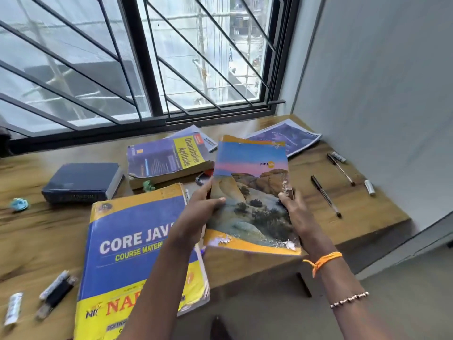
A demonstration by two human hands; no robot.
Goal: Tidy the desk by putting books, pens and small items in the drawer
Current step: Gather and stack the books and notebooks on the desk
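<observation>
While you hold the notebook [252, 192] with the desert-landscape cover above the centre of the frame, the step in hand appears to be the lifting of one book off the wooden desk [367, 207] for stowing. Your left hand [196, 212] grips its left edge, thumb curled over the cover and fingers hidden beneath; your right hand [294, 207] holds the worn right edge, fingers bent round it, with an orange thread and a bead bracelet on that wrist. Both hands are thus closed on the notebook, which tilts clear of the desk at its near edge; whether its far edge rests on anything cannot be told. No drawer is visible, so the next move calls for you to carry the notebook out of this view to wherever the drawer lies, keeping the peeling cover corners from catching. Much remains: the Core Java book [137, 253] at lower left, the Quantitative Aptitude book [166, 160] and a dark blue book [83, 182] at centre left, a printed sheet [289, 138] at upper right, two pens [326, 196] at right, and markers [56, 290] at lower left.
</observation>
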